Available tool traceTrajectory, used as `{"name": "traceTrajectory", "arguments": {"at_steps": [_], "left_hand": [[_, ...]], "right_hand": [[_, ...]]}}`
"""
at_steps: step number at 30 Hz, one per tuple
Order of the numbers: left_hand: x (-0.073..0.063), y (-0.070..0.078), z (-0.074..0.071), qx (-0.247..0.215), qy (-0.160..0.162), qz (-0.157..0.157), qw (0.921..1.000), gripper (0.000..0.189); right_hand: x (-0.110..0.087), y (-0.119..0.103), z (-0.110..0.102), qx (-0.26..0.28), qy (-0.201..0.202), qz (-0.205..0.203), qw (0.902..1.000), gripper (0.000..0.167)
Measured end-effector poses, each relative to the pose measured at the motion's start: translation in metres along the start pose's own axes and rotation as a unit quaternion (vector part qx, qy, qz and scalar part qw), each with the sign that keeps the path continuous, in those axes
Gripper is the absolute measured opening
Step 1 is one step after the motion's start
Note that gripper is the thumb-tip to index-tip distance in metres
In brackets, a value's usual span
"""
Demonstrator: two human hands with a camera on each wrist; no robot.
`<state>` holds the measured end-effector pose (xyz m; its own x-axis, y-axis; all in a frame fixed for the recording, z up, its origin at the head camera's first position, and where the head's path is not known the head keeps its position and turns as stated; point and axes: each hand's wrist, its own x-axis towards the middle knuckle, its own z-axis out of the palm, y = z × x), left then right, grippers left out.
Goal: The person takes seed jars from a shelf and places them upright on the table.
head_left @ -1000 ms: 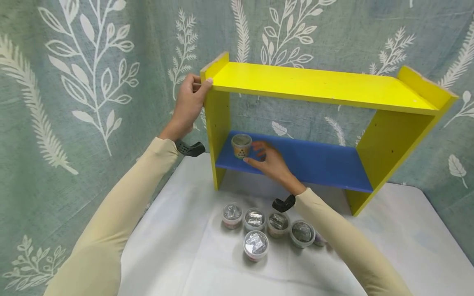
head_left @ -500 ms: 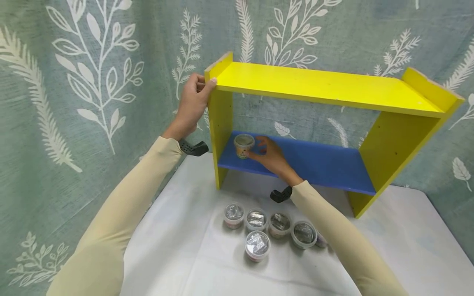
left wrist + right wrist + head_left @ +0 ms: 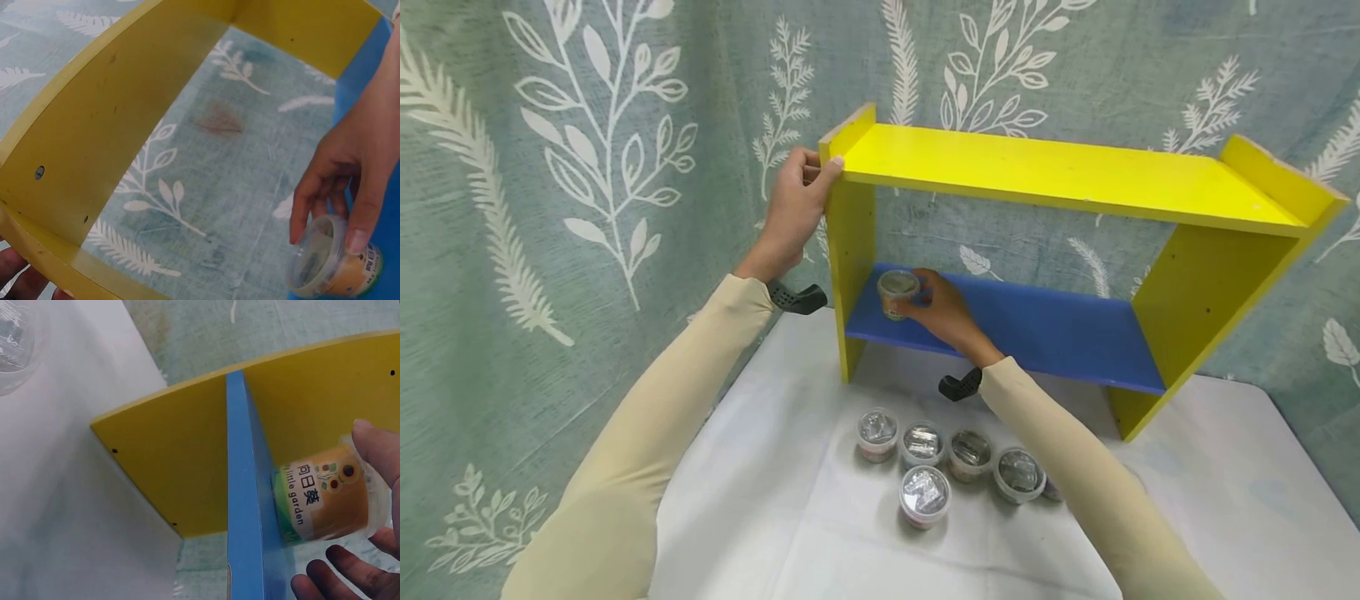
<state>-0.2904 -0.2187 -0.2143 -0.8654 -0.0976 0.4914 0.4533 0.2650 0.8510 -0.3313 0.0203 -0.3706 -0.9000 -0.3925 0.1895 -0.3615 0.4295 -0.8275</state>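
Note:
A small clear plastic tub (image 3: 898,286) with an orange and green sunflower label stands upright on the blue lower board (image 3: 1045,325), at the left end of a yellow shelf unit (image 3: 1060,167). My right hand (image 3: 946,312) holds the tub from its right side; thumb and fingers reach around the rim. In the right wrist view the label on the tub (image 3: 325,494) reads "little garden", and its base meets the blue board. My left hand (image 3: 793,208) grips the top left corner of the unit, thumb on the front edge, other fingers behind the side panel.
Several lidded tubs (image 3: 925,496) with silvery wrapped contents stand on the white tabletop (image 3: 760,500) before the shelf; one at the right is partly hidden by the right sleeve (image 3: 1075,467). A leaf-patterned green curtain (image 3: 625,167) hangs behind and at the left.
My right hand has moved in from beside the tub, and its thumb and fingers have closed around it. The left hand keeps its hold on the corner. The head view has shifted slightly.

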Motion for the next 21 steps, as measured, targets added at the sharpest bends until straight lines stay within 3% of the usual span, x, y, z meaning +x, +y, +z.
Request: {"name": "traceTrajectory", "arguments": {"at_steps": [5,21], "left_hand": [[0.0004,-0.0019,0.0015,-0.001,0.0,0.0,1.0,0.037],[0.0012,-0.0021,-0.0009,-0.013,-0.002,-0.001,0.9999,0.036]], "right_hand": [[0.0054,0.0034,0.0032,0.013,-0.003,0.013,0.9998,0.082],[0.0085,-0.0022,0.0057,0.044,-0.002,-0.006,0.999,0.077]]}}
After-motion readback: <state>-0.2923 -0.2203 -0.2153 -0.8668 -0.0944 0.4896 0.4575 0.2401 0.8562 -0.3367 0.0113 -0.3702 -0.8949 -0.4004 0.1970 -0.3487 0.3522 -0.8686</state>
